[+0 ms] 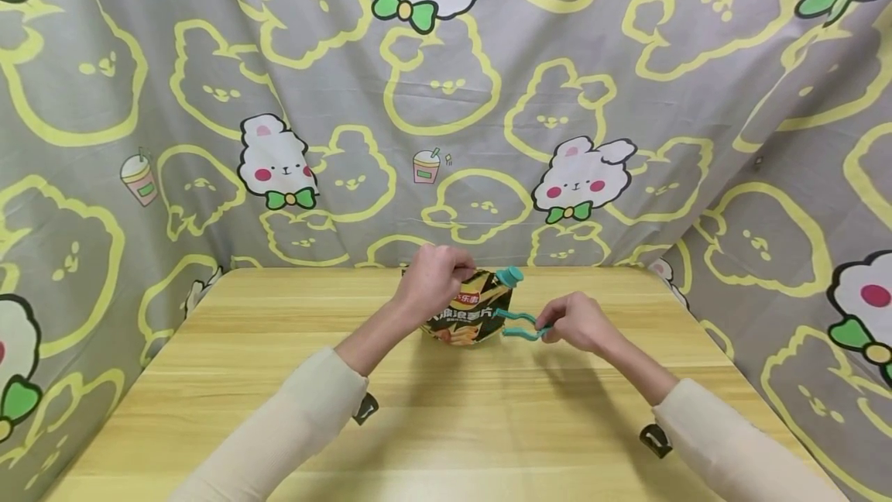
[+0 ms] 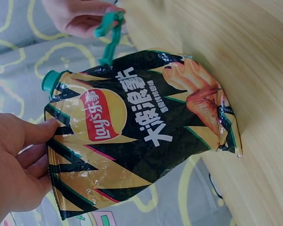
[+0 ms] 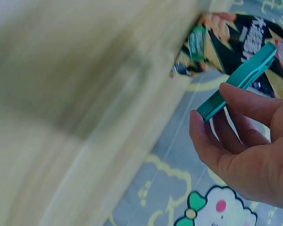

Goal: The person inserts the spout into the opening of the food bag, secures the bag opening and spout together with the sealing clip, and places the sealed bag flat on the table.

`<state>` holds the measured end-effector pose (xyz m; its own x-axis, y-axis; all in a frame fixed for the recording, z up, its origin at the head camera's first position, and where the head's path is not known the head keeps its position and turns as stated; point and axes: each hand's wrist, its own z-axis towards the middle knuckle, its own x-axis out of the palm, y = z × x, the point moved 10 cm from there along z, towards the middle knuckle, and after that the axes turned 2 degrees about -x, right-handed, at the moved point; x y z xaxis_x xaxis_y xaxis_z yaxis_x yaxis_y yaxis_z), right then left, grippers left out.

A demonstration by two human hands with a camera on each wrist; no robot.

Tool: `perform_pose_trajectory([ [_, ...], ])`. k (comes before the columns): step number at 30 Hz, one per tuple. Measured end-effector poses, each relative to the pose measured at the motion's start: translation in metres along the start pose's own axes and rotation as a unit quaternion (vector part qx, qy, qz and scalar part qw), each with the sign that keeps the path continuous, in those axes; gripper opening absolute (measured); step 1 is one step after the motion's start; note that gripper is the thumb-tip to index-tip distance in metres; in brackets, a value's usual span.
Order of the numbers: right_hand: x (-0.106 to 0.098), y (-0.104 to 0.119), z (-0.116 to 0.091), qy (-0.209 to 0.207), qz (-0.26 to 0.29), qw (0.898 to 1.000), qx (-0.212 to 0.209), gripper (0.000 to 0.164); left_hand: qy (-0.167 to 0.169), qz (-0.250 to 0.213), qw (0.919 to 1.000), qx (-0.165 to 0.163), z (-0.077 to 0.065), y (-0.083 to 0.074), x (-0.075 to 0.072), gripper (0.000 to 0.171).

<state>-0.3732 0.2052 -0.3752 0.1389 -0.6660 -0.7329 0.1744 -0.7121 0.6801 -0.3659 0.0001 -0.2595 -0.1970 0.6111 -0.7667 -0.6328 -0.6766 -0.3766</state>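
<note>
A black and gold chip bag [image 1: 460, 316] stands on the table, with its Lay's logo facing out in the left wrist view. My left hand [image 1: 433, 279] pinches the bag's top edge between thumb and fingers. To the bag's right, my right hand [image 1: 580, 322] holds a teal bag clip [image 3: 247, 70] by one end. The clip's two arms are spread apart and point toward the bag; I cannot tell whether they touch it. A teal cap [image 2: 52, 81] shows at the bag's upper corner; how it is fixed there is hidden.
The light wooden table [image 1: 293, 308] reaches back to a grey curtain [image 1: 334, 99] printed with yellow outlines and white cartoon animals. The curtain also hangs along both sides. A dark strap piece [image 1: 655, 440] hangs by the right sleeve, another [image 1: 365, 409] by the left.
</note>
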Motion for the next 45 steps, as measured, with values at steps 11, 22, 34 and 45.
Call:
perform_pose_trajectory([
  [11,-0.044,-0.002,0.002,-0.036,-0.027,0.999,0.004,0.008,-0.003,0.005,1.0,0.007,0.001,-0.001,-0.001,0.035],
  [22,-0.042,0.001,0.009,-0.045,-0.012,0.999,0.01,0.008,-0.002,-0.003,1.0,0.008,0.001,-0.001,0.0,0.035],
  [34,-0.034,0.03,0.015,-0.061,0.004,0.998,-0.029,0.011,-0.005,0.0,0.9999,0.01,0.001,-0.002,-0.001,0.032],
  [45,-0.029,0.051,0.018,-0.076,0.014,0.995,-0.059,0.012,-0.015,0.002,0.9998,0.01,0.0,-0.003,-0.002,0.025],
])
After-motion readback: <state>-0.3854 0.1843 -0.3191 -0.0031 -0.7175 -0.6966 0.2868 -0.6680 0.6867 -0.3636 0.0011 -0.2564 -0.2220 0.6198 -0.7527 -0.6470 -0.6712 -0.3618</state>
